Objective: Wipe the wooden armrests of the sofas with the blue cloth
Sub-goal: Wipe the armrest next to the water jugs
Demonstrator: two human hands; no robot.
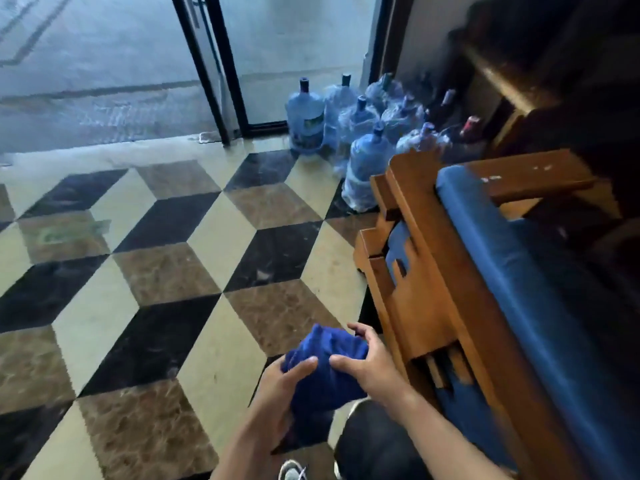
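Note:
A bunched blue cloth [325,365] hangs low in the middle of the head view, held between both hands. My left hand [277,393] grips its lower left side, thumb on top. My right hand [367,362] grips its right side with the fingers curled over the far edge. Just to the right stands a wooden sofa; its armrest [446,258] runs away from me as a long brown rail with stepped side panels. A blue cushion [502,265] lies along the inside of the rail. The cloth is apart from the wood, a short way to its left.
Several large blue water bottles [363,157] crowd the floor beyond the sofa's far end, by a black-framed glass door [221,74]. Checkered marble floor [166,271] spreads to the left. Dark wooden furniture [519,81] fills the upper right. My dark trouser leg [374,445] is below the hands.

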